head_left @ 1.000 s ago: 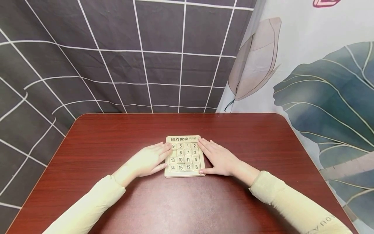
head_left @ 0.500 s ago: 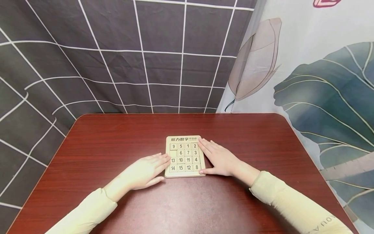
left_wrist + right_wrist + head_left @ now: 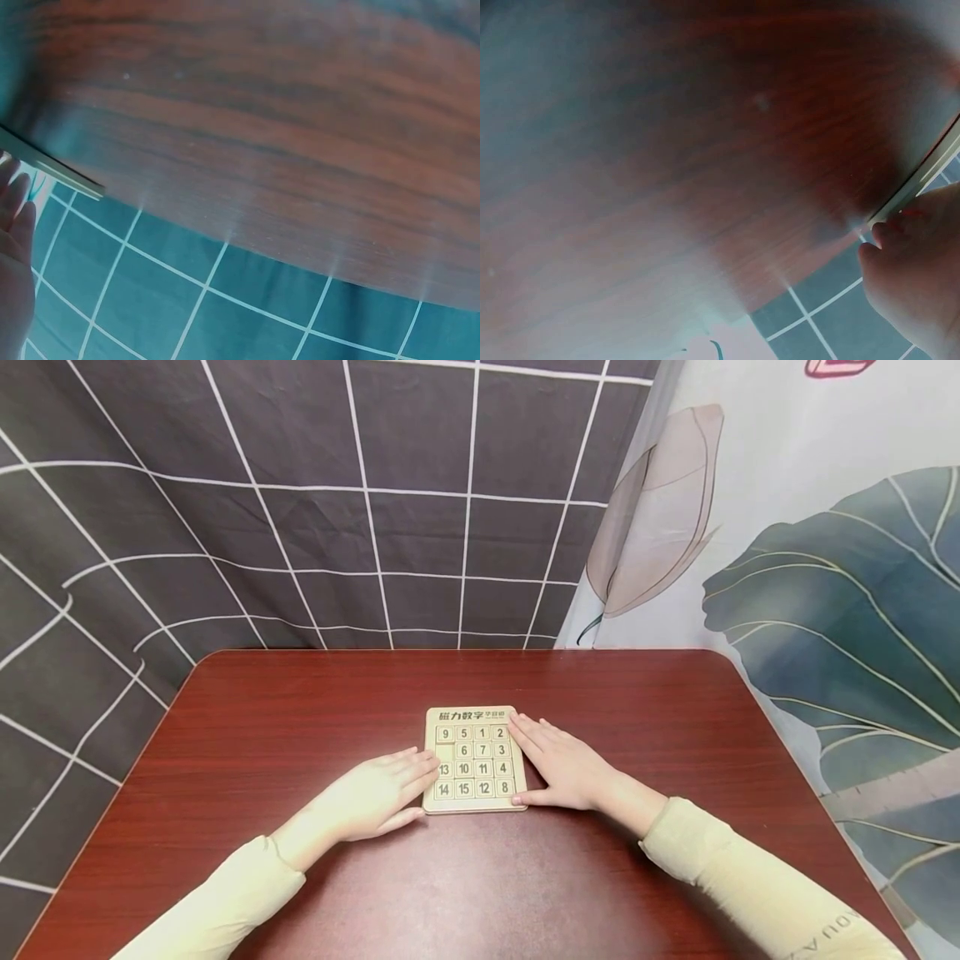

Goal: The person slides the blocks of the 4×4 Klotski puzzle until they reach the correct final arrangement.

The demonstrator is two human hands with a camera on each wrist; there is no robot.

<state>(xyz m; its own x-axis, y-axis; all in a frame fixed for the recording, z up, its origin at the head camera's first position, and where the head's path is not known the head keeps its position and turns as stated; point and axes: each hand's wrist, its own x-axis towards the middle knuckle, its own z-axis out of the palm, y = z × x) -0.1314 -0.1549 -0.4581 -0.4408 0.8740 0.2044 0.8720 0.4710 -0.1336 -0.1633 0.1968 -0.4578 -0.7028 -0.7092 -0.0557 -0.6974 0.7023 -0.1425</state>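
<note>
Fifteen tiles [image 3: 464, 769], one board [image 3: 474, 806], fingers [image 3: 415, 767] at both sides

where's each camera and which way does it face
Head: on the head, looking forward and down at the puzzle on the table, the grid cloth beyond; left hand, right hand and sleeves show.
Left wrist: on that wrist, looking across the table to the grid cloth, apparently inverted; part of the left hand at the left edge.
Right wrist: on that wrist, looking across the table, apparently inverted; part of the right hand at the right edge.
Shared: both wrist views show the puzzle edge-on and grid cloth.
</note>
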